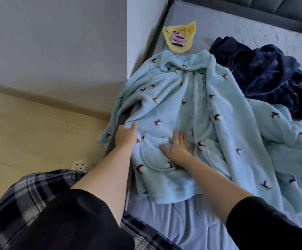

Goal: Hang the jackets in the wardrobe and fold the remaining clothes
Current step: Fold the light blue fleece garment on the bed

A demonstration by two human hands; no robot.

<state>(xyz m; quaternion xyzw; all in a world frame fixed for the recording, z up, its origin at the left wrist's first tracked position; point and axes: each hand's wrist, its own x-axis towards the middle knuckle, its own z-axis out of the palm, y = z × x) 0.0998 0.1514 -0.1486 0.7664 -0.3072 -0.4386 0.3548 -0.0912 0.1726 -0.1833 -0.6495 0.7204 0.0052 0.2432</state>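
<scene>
A light blue fleece pyjama top with small dark bird prints lies spread on the bed, collar toward the far end, its left sleeve hanging over the bed's edge. My left hand grips the fabric at the top's left side near that edge, fingers tucked under it. My right hand lies flat with spread fingers on the front pocket. More blue fleece with the same print lies bunched to the right. A dark navy plush garment is heaped at the far right.
The bed has a pale blue quilted cover. A yellow cloth with a pink phone on it lies near the head end. A white wall corner stands beside the bed. Wooden floor lies left.
</scene>
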